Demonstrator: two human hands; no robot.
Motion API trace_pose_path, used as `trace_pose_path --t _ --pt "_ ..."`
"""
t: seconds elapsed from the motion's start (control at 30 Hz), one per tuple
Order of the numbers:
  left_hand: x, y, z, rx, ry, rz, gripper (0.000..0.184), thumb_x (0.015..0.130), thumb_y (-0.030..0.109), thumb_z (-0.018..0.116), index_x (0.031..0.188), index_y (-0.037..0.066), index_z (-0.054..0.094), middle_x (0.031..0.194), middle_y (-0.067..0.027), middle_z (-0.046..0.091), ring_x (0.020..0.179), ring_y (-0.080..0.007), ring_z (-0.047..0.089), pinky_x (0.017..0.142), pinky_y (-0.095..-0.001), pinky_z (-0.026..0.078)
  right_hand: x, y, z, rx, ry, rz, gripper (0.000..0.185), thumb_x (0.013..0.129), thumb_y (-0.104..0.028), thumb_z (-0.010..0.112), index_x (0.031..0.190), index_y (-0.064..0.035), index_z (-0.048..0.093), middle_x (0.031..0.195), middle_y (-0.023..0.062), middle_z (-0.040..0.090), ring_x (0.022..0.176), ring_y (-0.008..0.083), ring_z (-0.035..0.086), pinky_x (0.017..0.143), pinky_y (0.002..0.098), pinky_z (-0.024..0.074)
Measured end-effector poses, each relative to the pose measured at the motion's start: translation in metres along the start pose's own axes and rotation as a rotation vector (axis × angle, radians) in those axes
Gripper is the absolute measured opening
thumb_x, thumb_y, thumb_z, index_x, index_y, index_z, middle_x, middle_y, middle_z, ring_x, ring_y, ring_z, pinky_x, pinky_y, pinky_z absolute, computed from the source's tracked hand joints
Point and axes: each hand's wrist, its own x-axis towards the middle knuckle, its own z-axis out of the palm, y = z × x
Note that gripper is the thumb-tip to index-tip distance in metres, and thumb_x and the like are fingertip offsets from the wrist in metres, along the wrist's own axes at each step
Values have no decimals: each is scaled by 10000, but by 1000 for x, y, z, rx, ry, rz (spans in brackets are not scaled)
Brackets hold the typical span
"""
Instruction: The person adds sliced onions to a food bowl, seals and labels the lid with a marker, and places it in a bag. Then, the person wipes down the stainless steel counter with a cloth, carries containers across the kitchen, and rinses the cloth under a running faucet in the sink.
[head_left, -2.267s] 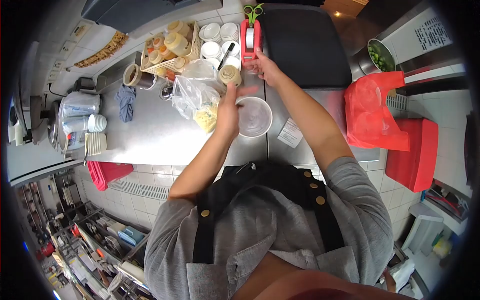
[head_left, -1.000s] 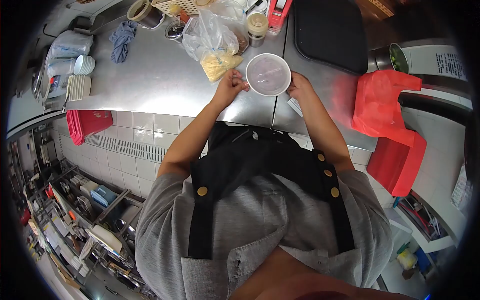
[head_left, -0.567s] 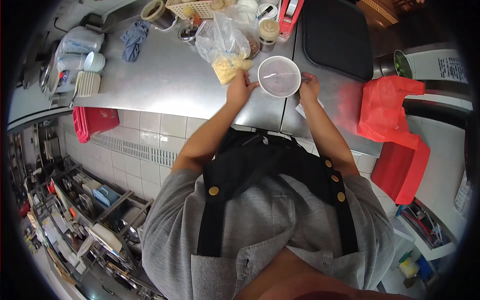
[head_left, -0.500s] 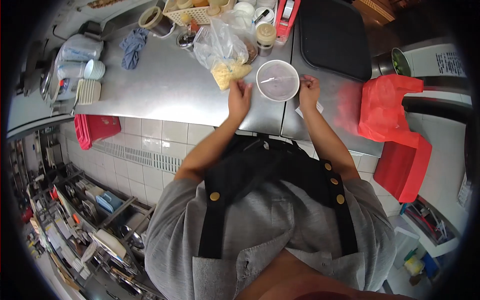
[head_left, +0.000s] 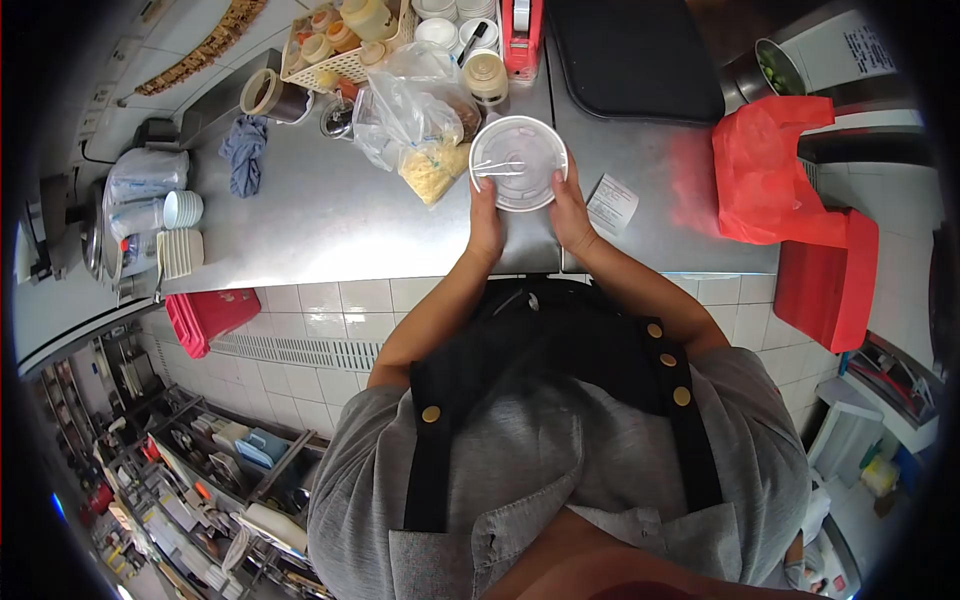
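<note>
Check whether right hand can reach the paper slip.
Likely yes: the paper slip lies uncovered beside the right hand, with nothing visible between. That hand holds the tub, though, so it would probably release first.

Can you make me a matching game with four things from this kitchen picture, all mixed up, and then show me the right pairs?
Things:
1. Round tub
2. Cloth
3. Pen
4. Paper slip

Clues:
A. Blue and bunched up
B. Lying flat on the metal table
C. Held between the left hand and the right hand
D. Black

Right pairs: 1-C, 2-A, 3-D, 4-B
</note>
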Motion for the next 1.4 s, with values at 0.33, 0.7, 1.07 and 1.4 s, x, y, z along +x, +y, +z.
trace_pose_path --t 0.33,0.7,1.07,1.4 --pt "23 31 22 175 414 33 605 916 387 670 1288 -43 462 1207 -146 572 1116 -210 545 996 -334 420 26 -6 4 -126 135 1 706 1019 -373 504 1531 16 215 1530 203 326 1428 254 303 1175 342 216" --pt "43 3 13 168 594 74 360 899 253 737 1064 -26 580 939 -88 654 851 -161 611 784 -287 504 44 7 34 -143 391 149 422 903 -180 721 1243 13 561 1103 103 668 1013 168 616 909 306 490" --pt "76 127 46 699 422 627 251 989 218 576 883 5 657 776 -103 630 711 -211 552 684 -373 443 28 -11 11 -402 420 -1 514 1010 -251 534 1432 16 412 1427 198 458 1289 290 454 1100 368 327" --pt "353 128 53 2256 -525 -469 319 787 238 729 1074 99 732 1158 -106 707 1101 -295 666 871 -443 526 -19 -119 -86 -746 733 -193 414 887 -66 629 1290 -76 537 1318 85 529 1144 252 405 1047 367 351"
